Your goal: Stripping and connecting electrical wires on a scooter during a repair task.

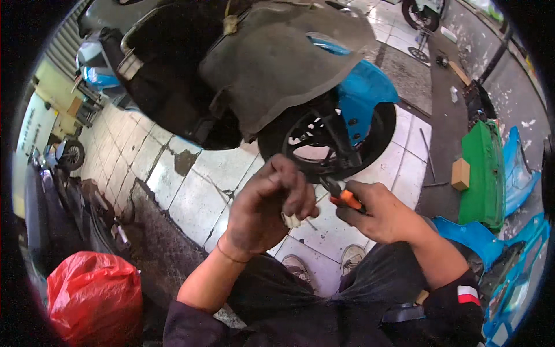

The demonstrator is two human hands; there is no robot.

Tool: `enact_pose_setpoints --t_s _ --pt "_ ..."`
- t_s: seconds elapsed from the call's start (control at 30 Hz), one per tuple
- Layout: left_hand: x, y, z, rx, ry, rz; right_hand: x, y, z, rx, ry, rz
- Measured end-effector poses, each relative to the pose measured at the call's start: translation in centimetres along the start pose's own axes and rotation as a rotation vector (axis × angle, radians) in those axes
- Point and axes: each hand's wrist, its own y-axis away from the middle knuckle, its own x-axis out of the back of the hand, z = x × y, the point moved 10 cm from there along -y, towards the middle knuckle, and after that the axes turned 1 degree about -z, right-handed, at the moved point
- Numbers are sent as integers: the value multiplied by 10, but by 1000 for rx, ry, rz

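Far left, 8 o'clock: red plastic bag (95, 298) on the floor, well apart from your hands. Parked scooters (63, 156) at 9 o'clock along the wall. None of it matters right now.

Centre: your left hand (263, 211) is curled shut, fingers pressed together, pinching a small white plug (292, 220) at the fingertips. Looks like a plastic connector; any wires are hidden behind the knuckles, can't tell. The plug sits dead centre, just below the scooter's front wheel (324, 139) at 12 o'clock and above your knees.

Just right of it: your right hand (384, 217) is closed around orange-handled pliers (341, 195), and the dark nose points to 10 o'clock at the plug. Nose tip looks close to or touching the plug. Can't tell whether the nose is gripping anything; your left fingers cover it.

My read: you're mid-step working the plug with the pliers, either freeing or seating a pin. Not done.

Next move needs a steady left pinch, a small controlled squeeze on the pliers, and a pull in line with the plug. Twisting could crack the plastic.

Right side, 3 o'clock: green panel (483, 173) and blue body panels (520, 168) lying on the ground, plus a small cardboard box (461, 173) beside the green one. All well apart from your hands.
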Motion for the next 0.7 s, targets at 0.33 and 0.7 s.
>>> enact_pose_setpoints --t_s 0.33,0.7 --pt "-20 3 28 -106 316 -309 -60 8 69 -154 457 -395" --pt "-13 2 25 -99 287 -254 -53 -2 34 -27 326 -247"
